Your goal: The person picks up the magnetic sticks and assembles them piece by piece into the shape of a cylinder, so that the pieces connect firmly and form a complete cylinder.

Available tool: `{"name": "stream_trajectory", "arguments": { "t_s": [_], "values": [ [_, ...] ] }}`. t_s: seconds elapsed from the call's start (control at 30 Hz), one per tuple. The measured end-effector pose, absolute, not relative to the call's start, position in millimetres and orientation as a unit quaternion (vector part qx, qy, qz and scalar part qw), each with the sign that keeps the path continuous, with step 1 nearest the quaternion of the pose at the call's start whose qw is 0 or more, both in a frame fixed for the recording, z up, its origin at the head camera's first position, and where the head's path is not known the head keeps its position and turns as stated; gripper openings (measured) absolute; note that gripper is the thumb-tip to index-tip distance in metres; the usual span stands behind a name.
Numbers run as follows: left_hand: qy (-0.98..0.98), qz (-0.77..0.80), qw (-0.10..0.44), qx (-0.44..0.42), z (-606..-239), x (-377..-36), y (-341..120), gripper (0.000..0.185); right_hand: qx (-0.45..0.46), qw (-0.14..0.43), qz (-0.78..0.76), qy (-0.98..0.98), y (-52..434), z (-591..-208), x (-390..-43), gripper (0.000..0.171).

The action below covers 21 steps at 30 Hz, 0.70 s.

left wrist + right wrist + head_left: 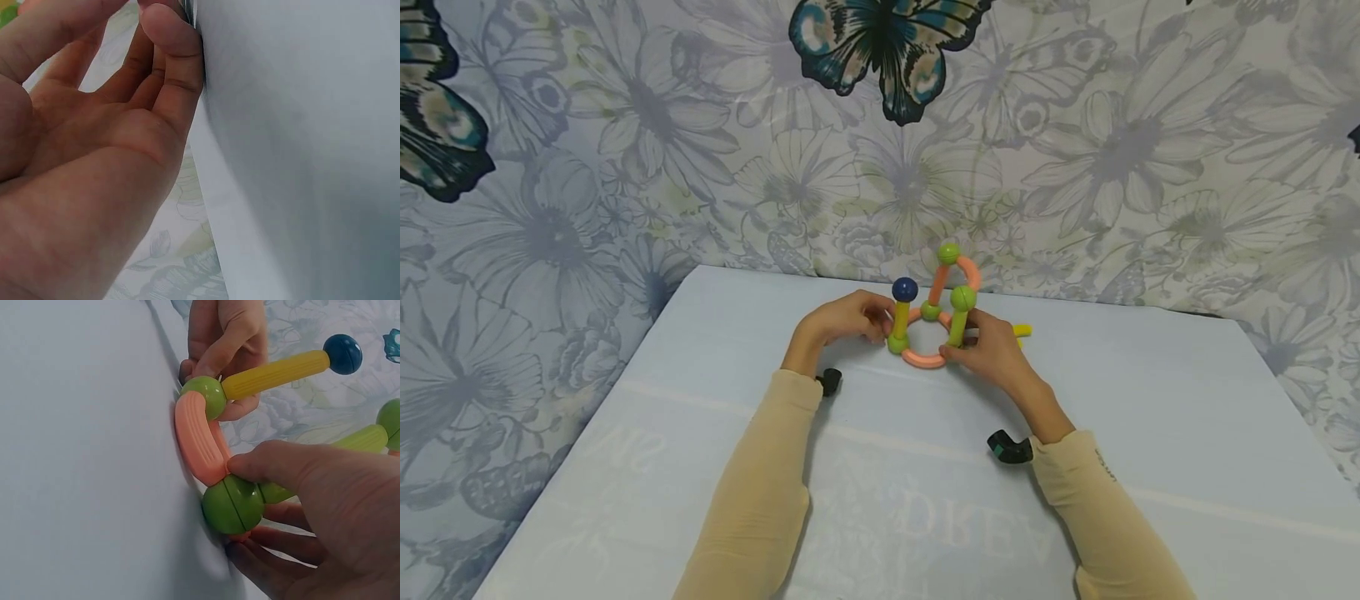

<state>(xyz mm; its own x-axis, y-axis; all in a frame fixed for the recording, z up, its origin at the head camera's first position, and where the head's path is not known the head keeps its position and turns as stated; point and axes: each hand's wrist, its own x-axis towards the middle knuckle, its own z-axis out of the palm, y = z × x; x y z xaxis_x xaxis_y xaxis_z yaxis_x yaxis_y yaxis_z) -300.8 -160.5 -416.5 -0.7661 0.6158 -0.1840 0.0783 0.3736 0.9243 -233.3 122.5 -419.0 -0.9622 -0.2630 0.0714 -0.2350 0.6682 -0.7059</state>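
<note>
In the middle of the frame, the toy (934, 321) is gripped by the left hand (844, 321) and right hand (992, 350), so it is kept standing on the table (1150, 433).

ball (905, 289) navy; rod (900, 317) yellow; curve (922, 359) salmon; table (1150, 467) pale blue

A: Lighting? Even, soft, bright; faint shadows under the cream-sleeved forearms on the pale blue tabletop (1150, 400).

B: Sharpness? Head view crisp; left wrist view blurred, its hand (81, 156) too close.
</note>
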Motion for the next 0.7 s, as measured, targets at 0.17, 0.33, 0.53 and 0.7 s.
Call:
{"name": "stream_trajectory", "arguments": {
  "t_s": [0.17, 0.33, 0.53, 0.7],
  "values": [
    [0.794, 0.518, 0.232, 0.218, -417.0, -300.6, -160.9, 0.024, -0.155, 0.014, -0.389, 0.908, 123.8, -422.0, -234.3, 0.043],
    [0.811, 0.529, 0.155, 0.194, -417.9, -300.4, -155.5, 0.016, -0.172, 0.013, -0.401, 0.900, 123.4, -424.3, -234.9, 0.041],
    [0.823, 0.521, 0.121, 0.192, -413.8, -296.3, -141.2, 0.040, -0.195, 0.017, -0.412, 0.890, 124.6, -426.5, -237.0, 0.041],
    [0.830, 0.503, 0.097, 0.221, -415.6, -297.6, -127.4, 0.039, -0.209, 0.037, -0.426, 0.880, 129.6, -425.4, -239.0, 0.042]
  ]
}}
